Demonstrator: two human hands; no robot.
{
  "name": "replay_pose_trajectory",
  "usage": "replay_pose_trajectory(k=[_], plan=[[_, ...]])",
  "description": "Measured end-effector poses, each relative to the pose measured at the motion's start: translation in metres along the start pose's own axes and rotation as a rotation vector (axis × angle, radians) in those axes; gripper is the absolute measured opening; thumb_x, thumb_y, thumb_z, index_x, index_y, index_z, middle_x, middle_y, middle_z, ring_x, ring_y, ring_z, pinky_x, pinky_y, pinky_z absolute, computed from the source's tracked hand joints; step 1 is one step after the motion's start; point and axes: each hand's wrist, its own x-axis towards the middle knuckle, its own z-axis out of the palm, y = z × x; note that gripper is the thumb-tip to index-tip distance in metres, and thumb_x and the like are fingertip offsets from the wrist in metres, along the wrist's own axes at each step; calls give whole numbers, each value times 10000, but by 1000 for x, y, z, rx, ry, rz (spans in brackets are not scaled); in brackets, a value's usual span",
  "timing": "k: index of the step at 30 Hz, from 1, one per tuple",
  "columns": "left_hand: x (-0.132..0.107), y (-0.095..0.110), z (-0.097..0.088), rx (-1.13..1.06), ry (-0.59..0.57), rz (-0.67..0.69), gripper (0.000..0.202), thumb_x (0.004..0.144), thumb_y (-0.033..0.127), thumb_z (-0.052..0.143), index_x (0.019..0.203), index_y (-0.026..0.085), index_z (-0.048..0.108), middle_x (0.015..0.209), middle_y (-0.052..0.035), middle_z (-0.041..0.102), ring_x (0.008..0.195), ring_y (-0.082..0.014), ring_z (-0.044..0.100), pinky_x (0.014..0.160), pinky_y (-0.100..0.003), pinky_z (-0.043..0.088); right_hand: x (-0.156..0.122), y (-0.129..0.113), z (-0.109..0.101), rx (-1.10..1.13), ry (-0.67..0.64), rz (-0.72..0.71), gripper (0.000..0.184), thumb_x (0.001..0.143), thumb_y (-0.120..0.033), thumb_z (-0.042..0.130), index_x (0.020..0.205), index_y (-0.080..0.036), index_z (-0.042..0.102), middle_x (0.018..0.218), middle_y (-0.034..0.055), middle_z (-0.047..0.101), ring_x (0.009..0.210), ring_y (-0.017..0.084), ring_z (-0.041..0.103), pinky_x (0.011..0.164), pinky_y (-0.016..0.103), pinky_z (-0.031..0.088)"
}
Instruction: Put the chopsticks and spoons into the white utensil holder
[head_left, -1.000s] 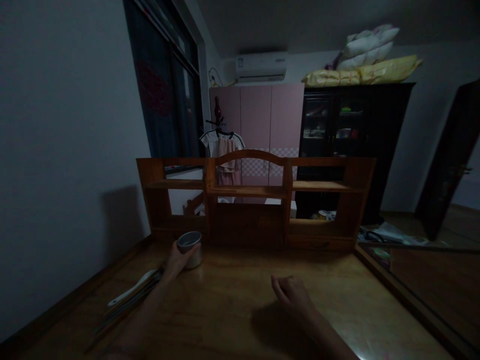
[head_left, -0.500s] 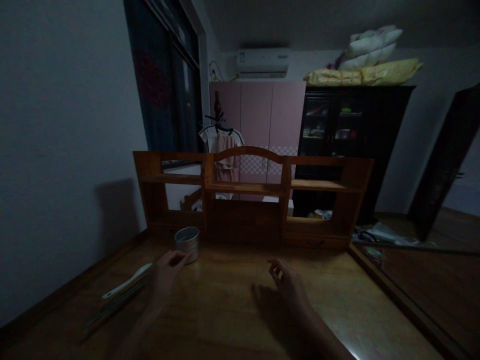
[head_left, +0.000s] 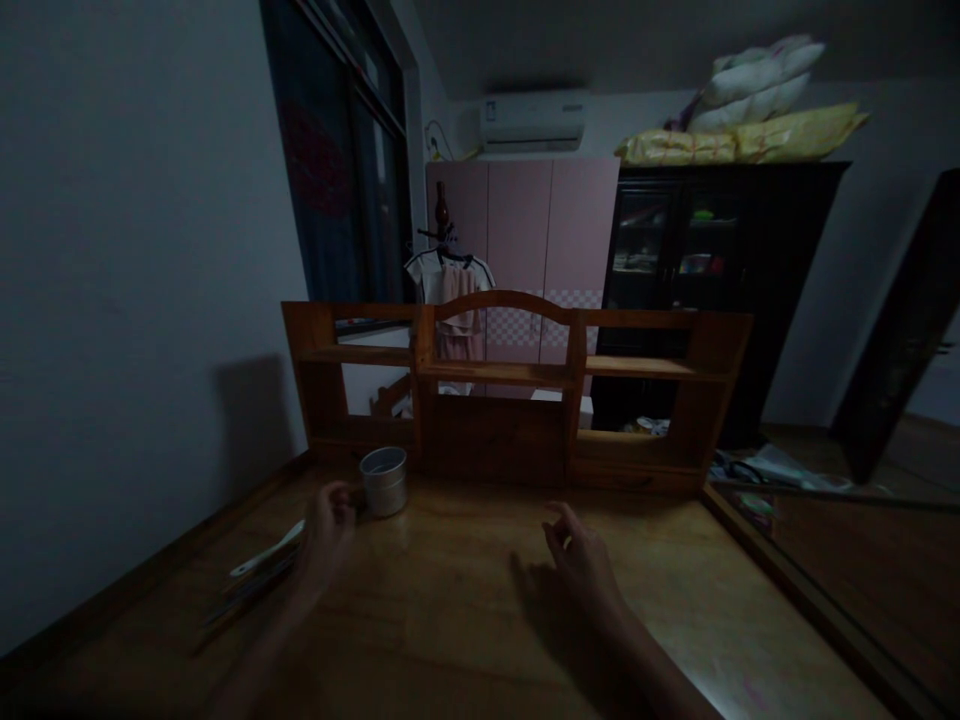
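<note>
My left hand [head_left: 330,535] is over the left part of the wooden desk [head_left: 450,600], fingers loosely curled, with nothing visible in them. Just right of its fingertips stands a grey metal cup [head_left: 385,490], upright, with a ridge round its side. Beside my left wrist lie a slim white flat tool [head_left: 266,552] with a hole in its end and several thin dark sticks [head_left: 244,600], partly covered by the hand and too dim to name. My right hand [head_left: 585,565] hovers above the desk's middle right, thumb and forefinger apart, holding nothing.
A wooden shelf unit [head_left: 495,440] runs along the desk's back edge. The wall [head_left: 150,300] borders the left side, and a raised wooden rim [head_left: 780,580] the right. Beyond stand a pink wardrobe [head_left: 517,220] and a black cabinet [head_left: 787,270].
My left hand has drawn back from the front of the cup, leftward relative to it, and its fingers have curled. My right hand has barely moved. The view has shifted slightly.
</note>
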Motion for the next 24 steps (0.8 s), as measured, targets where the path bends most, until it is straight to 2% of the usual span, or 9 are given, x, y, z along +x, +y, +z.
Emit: replay_pose_trajectory(k=[2,5,8,11,15,19,21,24], plan=[[8,-7,-8,-19,-19,-13,368,769,469,555,1003,192,615,1054,-93,664,955,-250,627,825,-337,486,0,-2,-1,6,-3,-8,324,932,-349,410,1172,-184,551,679,21,656,577,180,619,553,256,417],[15,-16,-22,-28,-84,-84,350,676,522,659,808,201,697,902,-71,728,915,-281,651,810,-361,489,-1,-4,-2,13,-8,-15,322,932,-326,405,1180,-180,550,673,19,654,578,178,616,559,254,416],[13,-20,-35,-25,-102,-177,393,633,552,701,802,199,735,866,-79,750,873,-308,664,796,-396,474,-2,-5,-3,14,-15,-16,314,931,-323,406,1159,-179,567,677,25,653,587,178,613,560,253,414],[6,-17,-39,-52,-125,-240,397,615,551,715,786,194,750,841,-89,758,881,-332,665,809,-420,463,-3,-6,-4,11,-23,-13,308,934,-329,400,1129,-184,588,674,31,652,586,177,609,552,251,409],[-10,-3,-35,-185,-206,-253,350,630,502,695,808,206,753,820,-68,762,886,-318,670,840,-413,475,-4,-7,-5,12,-32,-14,308,937,-335,388,1102,-190,603,717,48,673,615,180,623,576,256,424],[-38,10,-32,-396,-249,-242,291,615,441,676,773,204,737,848,-58,751,885,-291,667,847,-390,506,-4,-7,-4,6,-33,-21,293,921,-330,413,1079,-191,618,742,60,689,634,189,631,585,263,434],[-55,11,-35,-499,-214,-281,254,642,423,643,751,204,706,823,-46,734,844,-268,670,796,-374,531,-4,-6,-3,-1,-34,-25,283,915,-329,425,1059,-191,627,736,58,691,630,192,634,586,265,436],[-78,3,-44,-622,-74,-374,207,686,419,581,698,218,628,682,-8,664,693,-220,646,661,-348,537,-3,-6,-2,-11,-34,-35,281,919,-334,420,1055,-195,623,746,54,693,633,189,638,584,261,440]])
